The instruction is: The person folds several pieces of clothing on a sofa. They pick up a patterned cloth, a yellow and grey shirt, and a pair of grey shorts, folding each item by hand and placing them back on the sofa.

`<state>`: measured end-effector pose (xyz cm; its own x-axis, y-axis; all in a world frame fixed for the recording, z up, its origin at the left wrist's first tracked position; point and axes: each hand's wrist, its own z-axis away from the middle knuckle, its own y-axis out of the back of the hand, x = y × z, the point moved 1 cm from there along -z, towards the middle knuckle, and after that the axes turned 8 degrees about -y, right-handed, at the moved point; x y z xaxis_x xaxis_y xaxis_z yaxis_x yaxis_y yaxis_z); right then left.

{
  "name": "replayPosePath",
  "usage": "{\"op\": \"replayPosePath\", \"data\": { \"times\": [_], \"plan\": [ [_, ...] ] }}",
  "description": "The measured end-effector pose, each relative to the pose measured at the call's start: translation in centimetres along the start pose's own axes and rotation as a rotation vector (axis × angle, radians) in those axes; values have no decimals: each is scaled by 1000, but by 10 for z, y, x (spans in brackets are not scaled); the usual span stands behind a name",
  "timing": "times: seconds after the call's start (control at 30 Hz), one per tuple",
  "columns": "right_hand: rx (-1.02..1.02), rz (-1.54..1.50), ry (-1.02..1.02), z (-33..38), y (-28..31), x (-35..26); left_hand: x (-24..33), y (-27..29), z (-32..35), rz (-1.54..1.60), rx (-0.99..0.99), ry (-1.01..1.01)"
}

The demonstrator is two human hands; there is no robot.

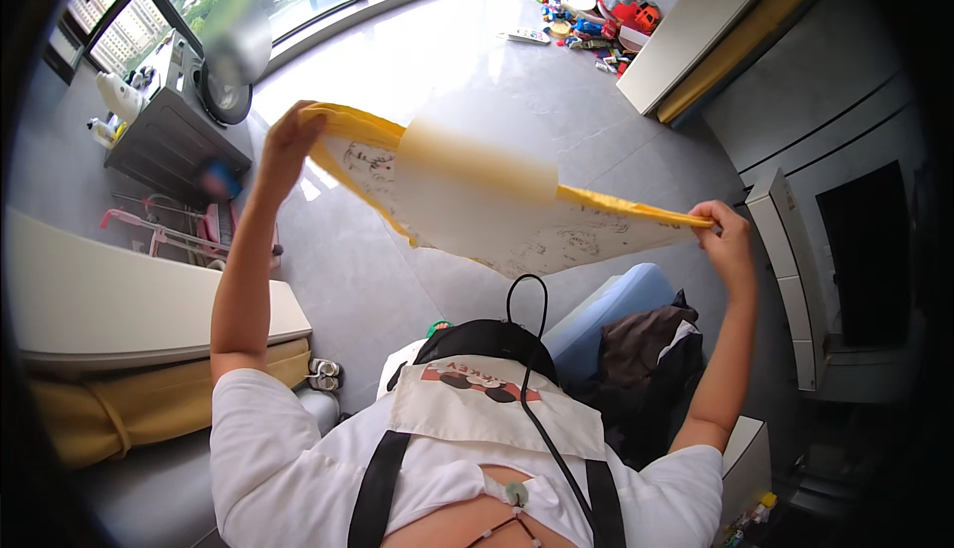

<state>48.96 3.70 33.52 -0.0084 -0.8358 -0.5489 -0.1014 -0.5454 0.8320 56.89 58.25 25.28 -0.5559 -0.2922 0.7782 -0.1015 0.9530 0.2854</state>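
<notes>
A white cloth with dark line drawings and a yellow border (586, 235) is stretched out in the air in front of me. My left hand (288, 146) is raised, its fingers closed on the upper left corner. Lower down, my right hand (727, 235) pinches the corner at the right end. The yellow edge runs between both hands and sags toward the right. A blurred patch hides the middle of the cloth, and its lower part hangs over the grey floor.
A grey washing machine (169, 131) stands far left, its round door (227, 99) open. Toys (606, 26) lie in a pile at the back. Dark clothes (636, 349) rest beside a light blue padded piece (606, 314) near me. A pink-framed stroller (149, 230) stands left.
</notes>
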Motion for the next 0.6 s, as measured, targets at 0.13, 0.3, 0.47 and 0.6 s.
{"op": "replayPosePath", "data": {
  "times": [0.13,0.3,0.47,0.6],
  "plan": [
    [-93,-491,223,-31,61,-15,27,30,-46,297,156,231],
    [435,-1150,351,-128,105,-3,37,13,-175,368,-69,149],
    [353,-514,-552,-88,-131,226,-76,-115,11,151,-236,426],
    [-53,-785,-993,35,-217,253,-73,-158,180,590,-422,879]
  ]
}}
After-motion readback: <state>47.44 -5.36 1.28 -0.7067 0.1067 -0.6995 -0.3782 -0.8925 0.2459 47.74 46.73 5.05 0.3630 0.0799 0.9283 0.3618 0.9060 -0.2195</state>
